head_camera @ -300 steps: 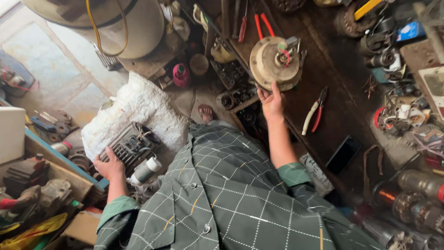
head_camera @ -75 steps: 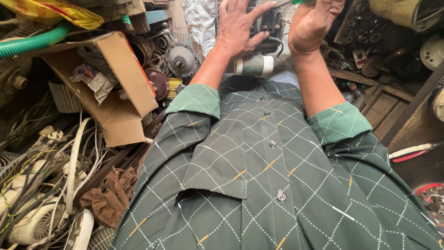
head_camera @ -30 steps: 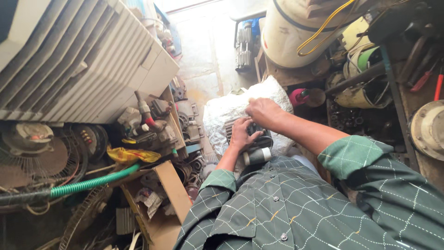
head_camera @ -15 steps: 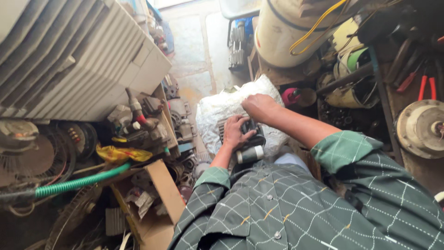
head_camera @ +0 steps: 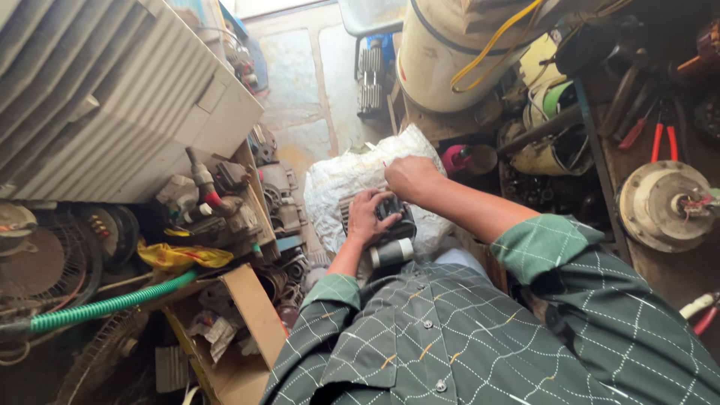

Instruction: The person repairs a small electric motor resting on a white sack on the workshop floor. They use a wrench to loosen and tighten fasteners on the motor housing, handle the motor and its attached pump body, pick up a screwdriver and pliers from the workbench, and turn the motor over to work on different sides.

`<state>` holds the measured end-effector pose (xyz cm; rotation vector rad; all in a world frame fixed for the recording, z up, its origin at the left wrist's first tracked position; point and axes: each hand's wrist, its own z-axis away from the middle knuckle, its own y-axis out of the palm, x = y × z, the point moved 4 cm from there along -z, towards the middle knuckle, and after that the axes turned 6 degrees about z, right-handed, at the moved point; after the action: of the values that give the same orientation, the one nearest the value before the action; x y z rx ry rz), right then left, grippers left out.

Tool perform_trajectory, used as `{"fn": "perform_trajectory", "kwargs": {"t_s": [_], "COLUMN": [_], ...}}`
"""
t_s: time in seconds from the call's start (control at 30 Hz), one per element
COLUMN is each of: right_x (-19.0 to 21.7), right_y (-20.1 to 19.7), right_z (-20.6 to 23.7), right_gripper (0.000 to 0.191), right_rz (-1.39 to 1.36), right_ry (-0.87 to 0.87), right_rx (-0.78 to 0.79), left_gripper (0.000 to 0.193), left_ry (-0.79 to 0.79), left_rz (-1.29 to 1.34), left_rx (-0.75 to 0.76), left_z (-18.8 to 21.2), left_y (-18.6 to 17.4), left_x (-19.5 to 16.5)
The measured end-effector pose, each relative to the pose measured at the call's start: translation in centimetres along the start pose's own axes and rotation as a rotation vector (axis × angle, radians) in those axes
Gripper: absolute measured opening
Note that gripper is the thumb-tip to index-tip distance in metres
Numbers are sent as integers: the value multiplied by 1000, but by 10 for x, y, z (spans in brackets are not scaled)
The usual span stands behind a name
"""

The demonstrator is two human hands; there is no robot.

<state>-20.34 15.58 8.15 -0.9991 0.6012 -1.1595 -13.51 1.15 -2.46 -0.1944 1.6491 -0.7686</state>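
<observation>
Both hands were at a small dark motor part (head_camera: 394, 225) resting on the white sack (head_camera: 352, 176) in front of the person. The left hand (head_camera: 370, 217) was clamped around its near side, the right hand (head_camera: 411, 177) curled over its far end, apparently steadying it; turning or lifting it would call for firmer purchase

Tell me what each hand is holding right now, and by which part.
The left hand grips the dark motor part across its top. The right hand rests fingers-down at its far end against the white sack; its exact grip is hidden.
</observation>
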Motion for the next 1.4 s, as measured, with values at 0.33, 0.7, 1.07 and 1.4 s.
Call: {"fn": "perform_trajectory", "kwargs": {"t_s": [0.33, 0.7, 1.07, 1.4], "right_x": [-8, -4, 4, 12], "right_y": [1, -36, -32, -38], "right_z": [5, 24, 34, 41], "right_gripper": [32, 25, 34, 31], "right_rz": [17, 103, 167, 115], "right_ry": [-123, -195, -361, -362], "right_rx": [-34, -97, -229, -200], "left_gripper": [61, 74, 73, 71], "left_ry": [47, -5, -32, -29], "left_rz": [-37, 18, 24, 47], "left_rx": [-66, 107, 126, 119], "left_z": [6, 3, 2, 4], "left_y": [6, 0, 2, 1], "left_x": [3, 8, 9, 11]}}
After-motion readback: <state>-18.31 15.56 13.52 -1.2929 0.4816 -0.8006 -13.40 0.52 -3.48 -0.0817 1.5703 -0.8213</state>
